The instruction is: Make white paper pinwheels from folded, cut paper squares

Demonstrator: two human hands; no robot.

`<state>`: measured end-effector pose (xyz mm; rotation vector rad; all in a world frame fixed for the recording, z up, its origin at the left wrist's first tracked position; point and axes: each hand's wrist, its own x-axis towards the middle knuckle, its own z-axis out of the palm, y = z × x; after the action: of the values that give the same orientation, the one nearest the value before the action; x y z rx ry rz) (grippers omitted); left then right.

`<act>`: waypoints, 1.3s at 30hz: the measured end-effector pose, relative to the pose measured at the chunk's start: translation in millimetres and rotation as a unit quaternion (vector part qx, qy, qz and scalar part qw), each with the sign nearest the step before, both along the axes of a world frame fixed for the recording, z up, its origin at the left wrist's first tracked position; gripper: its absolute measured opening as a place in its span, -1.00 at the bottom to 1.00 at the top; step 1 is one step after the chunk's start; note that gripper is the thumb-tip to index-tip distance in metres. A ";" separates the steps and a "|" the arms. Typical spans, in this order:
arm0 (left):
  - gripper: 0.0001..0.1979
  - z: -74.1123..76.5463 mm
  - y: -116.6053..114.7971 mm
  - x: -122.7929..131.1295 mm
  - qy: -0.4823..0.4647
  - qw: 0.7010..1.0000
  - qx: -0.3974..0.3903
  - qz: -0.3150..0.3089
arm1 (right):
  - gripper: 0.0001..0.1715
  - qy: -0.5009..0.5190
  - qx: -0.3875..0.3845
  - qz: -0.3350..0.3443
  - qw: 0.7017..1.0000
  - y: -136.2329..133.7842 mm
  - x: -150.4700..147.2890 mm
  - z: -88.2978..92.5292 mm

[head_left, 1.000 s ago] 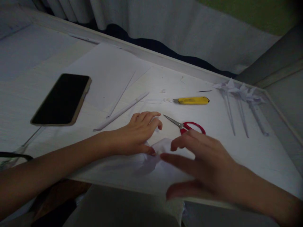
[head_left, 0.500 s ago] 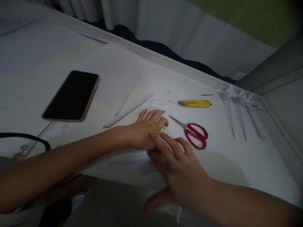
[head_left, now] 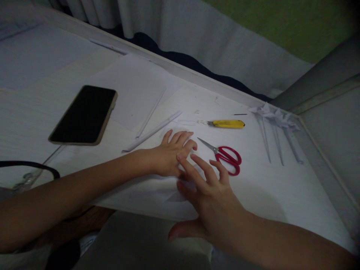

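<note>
My left hand [head_left: 174, 153] lies palm down near the table's front edge, its fingers spread and slightly bent. My right hand [head_left: 208, 191] is just to its right, fingers apart and thumb stretched out toward the edge. One right fingertip reaches the side of my left hand; whether they touch is unclear. Beneath and between the hands shows part of a white paper piece [head_left: 177, 195], mostly covered. Red-handled scissors [head_left: 222, 153] lie right of my left hand's fingertips. Behind them is a yellow utility knife [head_left: 227, 124]. Two rolled paper sticks [head_left: 154, 131] [head_left: 152, 112] rest beyond my left wrist.
A black-screened phone [head_left: 84, 114] lies at the left, near white paper sheets [head_left: 132, 82]. Several paper flowers on stems [head_left: 274, 116] lie at the far right against the raised table rim [head_left: 197, 77]. A thin dark stick [head_left: 240, 114] is near the knife. Curtains hang behind.
My right hand's fingers have spread and lifted a little, showing more of the paper under them. My left hand stays in place. The view has shifted slightly, moving the right-side items leftward.
</note>
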<state>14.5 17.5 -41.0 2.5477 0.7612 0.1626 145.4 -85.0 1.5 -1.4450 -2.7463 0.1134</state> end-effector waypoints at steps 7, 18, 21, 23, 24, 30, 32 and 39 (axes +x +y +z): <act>-0.41 1.4 -0.7 -2.0 0.009 1.000 0.011 0.001 | -0.26 0.022 -0.016 0.005 1.000 -3.9 -1.8 4.5; -0.33 5.4 -3.2 -2.1 -0.006 0.998 0.051 -0.024 | -0.67 0.194 -0.146 -0.024 0.970 44.6 58.3 10.9; -0.32 6.8 -4.3 -2.0 -0.012 0.997 0.069 -0.023 | -0.64 0.191 -0.212 -0.014 0.958 55.7 63.1 -3.1; -0.31 7.3 -4.2 -1.8 -0.024 0.995 0.089 -0.026 | -0.59 0.179 -0.251 -0.010 0.951 57.4 60.3 -6.1; -0.29 7.5 -4.0 -1.8 -0.034 0.994 0.102 -0.029 | -0.57 0.171 -0.266 -0.011 0.949 57.6 58.0 -6.4; -0.30 9.8 -2.8 -3.5 -0.075 0.982 0.169 -0.035 | -0.79 0.124 -0.342 -0.048 0.930 61.1 45.6 -8.9; -0.31 10.4 -3.0 -4.9 -0.082 0.980 0.175 -0.040 | -0.82 0.110 -0.354 -0.040 0.928 62.9 42.6 -9.1; -0.28 2.9 -3.3 -8.1 -0.126 0.964 0.232 -0.039 | -0.86 0.098 -0.401 -0.025 0.910 69.0 35.5 -6.0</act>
<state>6.4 14.2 -38.1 2.9049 0.5715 0.7003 180.9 -16.0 -4.6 -1.4903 -2.5784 1.4369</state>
